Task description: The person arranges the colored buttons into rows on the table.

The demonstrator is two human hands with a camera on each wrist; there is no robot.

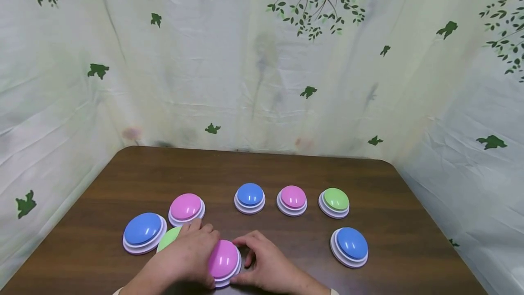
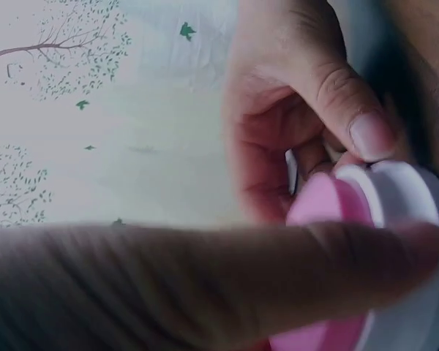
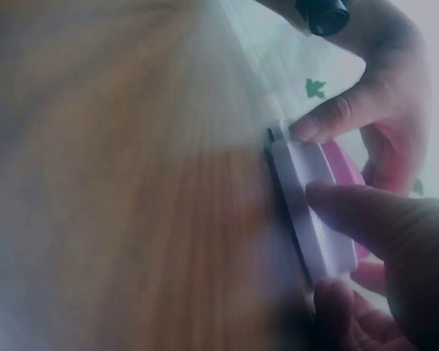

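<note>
Near the front edge of the table, both hands are at a large pink push button [image 1: 223, 259] with a domed top and a round white base. My left hand [image 1: 189, 255] grips its left side, the thumb low on the white base [image 3: 300, 175]. From the right, my right hand [image 1: 271, 262] holds the base's edge between thumb and fingers. In the left wrist view the button's pink dome [image 2: 325, 205] is partly hidden behind the left thumb. A green push button [image 1: 168, 237] lies just beyond the left hand, which covers much of it.
Left of the hands stand a big blue button [image 1: 143, 230] and another pink one [image 1: 186, 207]. Across the back are smaller blue [image 1: 250, 195], pink [image 1: 292, 198] and green [image 1: 335, 200] buttons. One more blue button [image 1: 351, 244] sits to the right on the brown table [image 1: 286, 167].
</note>
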